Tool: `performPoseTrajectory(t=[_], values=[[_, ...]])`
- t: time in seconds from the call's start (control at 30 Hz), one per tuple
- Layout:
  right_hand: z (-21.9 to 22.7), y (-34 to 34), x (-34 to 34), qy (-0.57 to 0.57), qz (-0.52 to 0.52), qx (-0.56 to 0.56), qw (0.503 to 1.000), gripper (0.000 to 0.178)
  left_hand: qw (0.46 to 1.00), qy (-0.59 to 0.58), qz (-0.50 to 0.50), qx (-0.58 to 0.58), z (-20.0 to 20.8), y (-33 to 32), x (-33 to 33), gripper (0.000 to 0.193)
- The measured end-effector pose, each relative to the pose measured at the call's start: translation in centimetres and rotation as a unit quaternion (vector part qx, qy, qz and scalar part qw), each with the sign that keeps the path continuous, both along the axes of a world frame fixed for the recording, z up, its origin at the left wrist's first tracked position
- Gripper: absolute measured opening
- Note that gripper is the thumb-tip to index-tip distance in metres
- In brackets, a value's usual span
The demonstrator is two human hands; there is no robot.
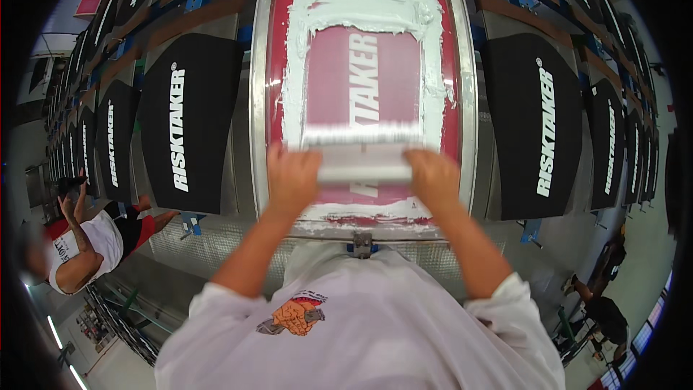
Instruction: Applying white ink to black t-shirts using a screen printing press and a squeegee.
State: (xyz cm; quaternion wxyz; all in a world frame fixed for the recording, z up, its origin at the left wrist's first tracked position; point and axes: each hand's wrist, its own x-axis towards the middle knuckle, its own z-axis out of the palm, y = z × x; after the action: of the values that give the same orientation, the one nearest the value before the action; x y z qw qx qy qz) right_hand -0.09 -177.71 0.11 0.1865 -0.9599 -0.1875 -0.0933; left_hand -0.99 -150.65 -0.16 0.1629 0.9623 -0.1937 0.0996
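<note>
Both my hands grip a wide squeegee (364, 165) on a printing screen, one at each end. My left hand (294, 179) is wrapped round its left end and my right hand (433, 177) round its right end; both are a little blurred. White ink (361, 9) lies thick along the mesh's far edge and down both sides, with a streaky white band just beyond the squeegee. The pink mesh (332, 79) shows pale lettering through its middle. A metal frame (468, 87) surrounds it. What lies under the screen is hidden.
Black fabric panels with white lettering lie on boards to the left (191, 115) and right (538, 119), in rows. A metal clamp (362, 244) holds the frame's near edge. One person (90, 245) stands at the left, another (606, 314) at the lower right.
</note>
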Motion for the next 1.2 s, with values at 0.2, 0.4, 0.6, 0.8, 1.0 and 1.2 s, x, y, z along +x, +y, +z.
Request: performPoseTrajectory(t=[0.2,0.4,0.6,0.8,1.0,1.2], values=[[1.7,1.8,22.3,0.057,-0.057,-0.135,0.988,0.03,0.985,0.08,0.062,0.143,0.9,0.0,23.0,0.021],[4.1,0.8,26.9,0.042,-0.068,-0.117,0.99,0.051,0.973,0.136,0.041,0.184,4.8,-6.4,29.0,0.033],[8.0,1.9,7.6,0.171,-0.077,0.227,0.956,0.022,0.976,0.186,-0.098,0.049,5.1,-2.0,34.3,0.044],[1.8,1.9,-16.0,0.616,-0.185,0.262,0.72,0.042,0.986,0.122,-0.103,0.04,6.9,-4.9,34.9,0.043],[0.3,4.8,-17.1,0.584,-0.164,0.25,0.755,0.035,0.987,0.105,-0.036,0.117,4.2,-5.4,29.4,0.039],[0.9,4.6,-17.6,0.481,-0.159,0.241,0.828,0.032,0.985,0.088,-0.068,0.131,4.5,-6.5,11.8,0.026]])
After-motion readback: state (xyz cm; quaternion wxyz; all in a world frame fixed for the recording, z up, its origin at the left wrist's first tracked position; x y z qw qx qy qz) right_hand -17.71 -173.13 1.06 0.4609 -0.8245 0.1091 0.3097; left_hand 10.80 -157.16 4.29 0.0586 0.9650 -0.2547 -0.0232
